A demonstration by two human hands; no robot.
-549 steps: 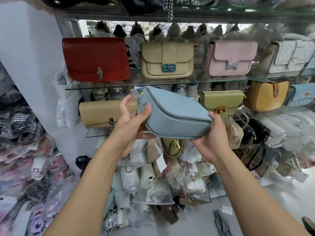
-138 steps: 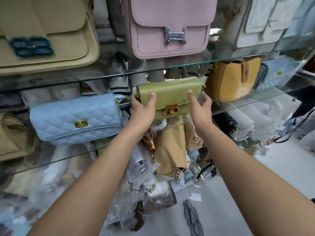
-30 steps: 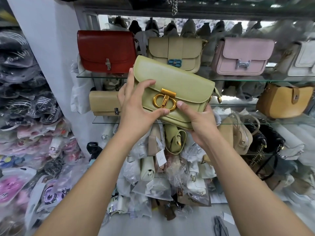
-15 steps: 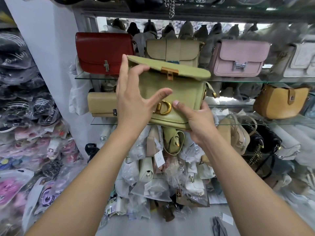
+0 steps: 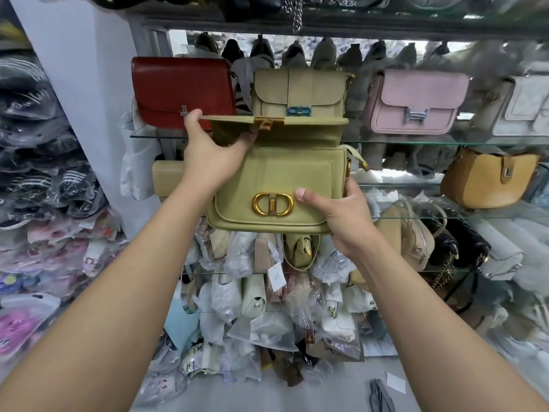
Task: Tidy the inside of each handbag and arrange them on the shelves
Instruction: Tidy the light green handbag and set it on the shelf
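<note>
Facing the glass shelves (image 5: 416, 142), the person holds the green handbag (image 5: 276, 179) in mid-air, long axis level. The right hand (image 5: 341, 215) grips its right end. The left hand (image 5: 214, 156) pinches the raised flap (image 5: 312, 121) at its left corner, so it is judged nearer the bag's mouth just below.

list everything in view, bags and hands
olive handbag: 1, olive green, held mid-air in front, flap lifted
red handbag: 1, red, upper shelf, left
khaki handbag: 1, khaki with blue clasp, upper shelf, behind the lifted flap
pink handbag: 1, pink, upper shelf, right of centre
white handbag: 1, white, upper shelf, far right
mustard handbag: 1, mustard, middle shelf, right
beige clutch: 1, beige, middle shelf, left
wrapped bags: many, mostly pale, piled lower down
left hand: 1, holds the flap up
right hand: 1, grips the olive handbag's lower right corner
</note>
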